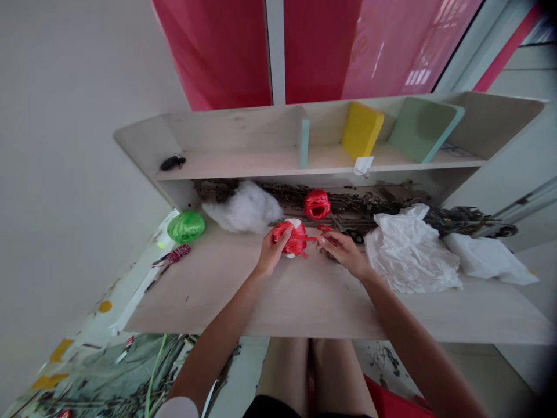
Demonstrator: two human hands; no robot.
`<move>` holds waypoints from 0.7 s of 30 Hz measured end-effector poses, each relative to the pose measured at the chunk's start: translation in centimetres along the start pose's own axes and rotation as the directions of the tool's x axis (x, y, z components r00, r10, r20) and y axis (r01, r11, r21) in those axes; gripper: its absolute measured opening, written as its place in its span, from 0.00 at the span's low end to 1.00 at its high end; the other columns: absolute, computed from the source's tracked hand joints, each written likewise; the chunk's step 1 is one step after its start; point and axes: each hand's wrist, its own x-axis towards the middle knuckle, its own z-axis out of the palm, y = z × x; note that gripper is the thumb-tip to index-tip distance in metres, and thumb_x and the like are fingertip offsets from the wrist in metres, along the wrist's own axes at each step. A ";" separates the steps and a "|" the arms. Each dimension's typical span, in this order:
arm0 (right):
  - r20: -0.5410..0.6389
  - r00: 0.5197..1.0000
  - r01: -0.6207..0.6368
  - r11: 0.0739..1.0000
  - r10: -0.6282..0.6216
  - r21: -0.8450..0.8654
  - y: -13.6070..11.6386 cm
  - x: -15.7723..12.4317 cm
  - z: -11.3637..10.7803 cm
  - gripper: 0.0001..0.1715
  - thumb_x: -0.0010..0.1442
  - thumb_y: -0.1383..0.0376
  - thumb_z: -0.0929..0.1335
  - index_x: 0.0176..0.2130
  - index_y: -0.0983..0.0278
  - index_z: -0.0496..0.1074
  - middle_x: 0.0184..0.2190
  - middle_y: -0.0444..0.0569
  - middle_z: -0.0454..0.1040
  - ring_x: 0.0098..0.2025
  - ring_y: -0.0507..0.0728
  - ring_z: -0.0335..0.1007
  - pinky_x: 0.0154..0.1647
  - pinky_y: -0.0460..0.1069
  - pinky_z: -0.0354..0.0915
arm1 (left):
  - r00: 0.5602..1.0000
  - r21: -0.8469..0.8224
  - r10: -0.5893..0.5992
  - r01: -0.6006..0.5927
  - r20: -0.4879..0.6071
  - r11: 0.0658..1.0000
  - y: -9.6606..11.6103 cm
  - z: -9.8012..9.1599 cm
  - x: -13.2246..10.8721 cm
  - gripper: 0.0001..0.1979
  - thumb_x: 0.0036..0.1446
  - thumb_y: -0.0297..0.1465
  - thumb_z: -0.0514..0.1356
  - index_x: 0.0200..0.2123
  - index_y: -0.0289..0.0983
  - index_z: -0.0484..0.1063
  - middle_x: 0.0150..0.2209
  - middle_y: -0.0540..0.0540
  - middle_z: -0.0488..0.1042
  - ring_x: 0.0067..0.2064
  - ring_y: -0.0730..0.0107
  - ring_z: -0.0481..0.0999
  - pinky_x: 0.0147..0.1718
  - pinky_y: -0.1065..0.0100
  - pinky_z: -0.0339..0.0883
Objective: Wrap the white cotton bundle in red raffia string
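Well, you sat facing a pale wooden desk with a shelf unit along its back. Your left hand was closed around a red raffia ball, held over the middle of the desktop, with white showing at the ball's edge. Your right hand was almost closed, its fingertips pinching a red strand that ran from the ball. Behind your hands, the recess under the shelf held dried twigs, a second red ball and white cotton wadding. A green raffia ball lay on the desk to your left, and crumpled white plastic bags lay to your right. On the upper shelf, a pale green divider split the space: a yellow block and a green board leaned in the right-hand compartment, and a small black object lay at the far left.
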 end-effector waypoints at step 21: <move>-0.061 0.998 0.003 0.992 -0.011 -0.129 0.6 0.4 -0.5 0.30 0.53 0.42 0.67 0.25 0.66 0.77 0.18 0.45 0.69 0.21 0.50 0.58 0.23 0.46 0.54 | 0.999 0.005 -0.038 0.038 -0.012 0.999 0.0 0.1 0.0 0.22 0.44 0.48 0.67 0.35 0.35 0.76 0.33 0.46 0.75 0.36 0.69 0.73 0.38 0.69 0.67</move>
